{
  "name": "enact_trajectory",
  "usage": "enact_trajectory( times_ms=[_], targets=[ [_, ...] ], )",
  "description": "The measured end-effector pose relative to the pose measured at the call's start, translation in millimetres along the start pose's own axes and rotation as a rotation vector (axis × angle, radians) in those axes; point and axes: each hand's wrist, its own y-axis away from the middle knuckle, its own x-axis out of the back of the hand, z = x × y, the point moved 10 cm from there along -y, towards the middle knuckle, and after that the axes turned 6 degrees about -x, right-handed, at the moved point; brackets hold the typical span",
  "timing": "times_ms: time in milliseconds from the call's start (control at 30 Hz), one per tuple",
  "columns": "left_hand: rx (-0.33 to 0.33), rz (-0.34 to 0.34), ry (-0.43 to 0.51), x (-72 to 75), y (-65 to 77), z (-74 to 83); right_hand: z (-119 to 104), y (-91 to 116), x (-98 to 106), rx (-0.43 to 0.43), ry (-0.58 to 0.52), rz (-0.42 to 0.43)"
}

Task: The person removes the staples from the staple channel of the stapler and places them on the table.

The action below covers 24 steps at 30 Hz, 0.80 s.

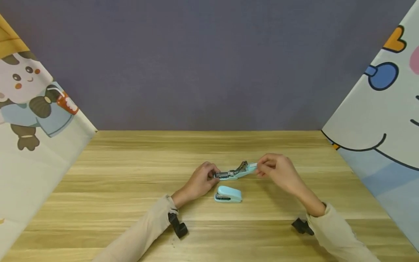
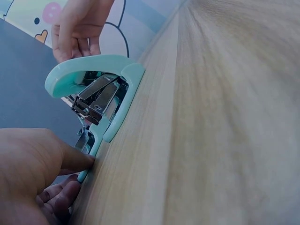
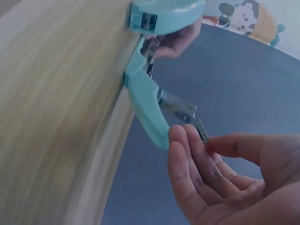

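Open stapler (image 1: 235,174), pale teal, lies spread out on the wood-grain table (image 1: 131,163), a little toward the right edge from the middle, with the far edge beyond it. Left hand (image 1: 201,180): thumb and fingers pinch the stapler's end nearer the table's left edge. Right hand (image 1: 279,173): thumb and fingertips pinch a short ribbed staple strip (image 3: 202,131) at the other end, toward the right edge. Raised metal section (image 3: 178,105) of the open stapler points up at a slant; strip tip sits just beside its end, contact cannot be told. Second stapler (image 1: 229,194), same colour, folded together, rests apart from both hands, nearer the table's near edge than the open one
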Motion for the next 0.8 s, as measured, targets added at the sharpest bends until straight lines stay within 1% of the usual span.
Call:
enact_trajectory(
  times_ms=[167,300,633,800],
  targets=[
    [-0.001,-0.009,-0.001,-0.7,0.6,-1.6,8,-1,11,-0.003,0.023,0.025],
    [0.010,-0.017,0.005,-1.7,1.0,-2.2,16,-2,18,-0.011,0.002,0.027],
    [0.027,-0.019,0.008,-1.7,0.5,-5.3,46,-11,23,-0.087,-0.089,-0.039],
    [0.028,-0.022,0.011,-2.8,0.2,-6.7,60,-13,19,-0.154,-0.104,-0.084]
  ],
)
